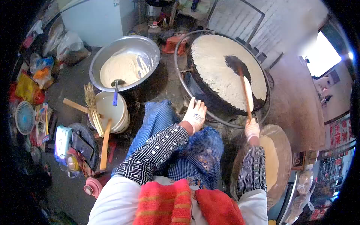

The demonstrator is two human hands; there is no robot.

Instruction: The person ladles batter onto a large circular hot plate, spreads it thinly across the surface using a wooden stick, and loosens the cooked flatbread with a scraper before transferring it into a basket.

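My right hand [252, 129] grips the handle of a wooden spreader [245, 88], which reaches up over the round black griddle [210, 108]. Pale batter [213, 60] covers much of the griddle, with a dark bare patch near its middle. My left hand [195, 115], in a whitish glove, rests by the metal ring [178, 71] around the griddle, fingers apart and holding nothing. A steel basin [96, 56] at the upper left has batter inside and a blue-handled ladle [115, 98] over its rim.
A white bucket [125, 120] with a straw brush [90, 101] and wooden tools stands left of my knees. At the right, a round tray [283, 140] bears a pale flat sheet. Plastic bags [71, 48] lie at the far left; a red object [174, 45] is behind the basin.
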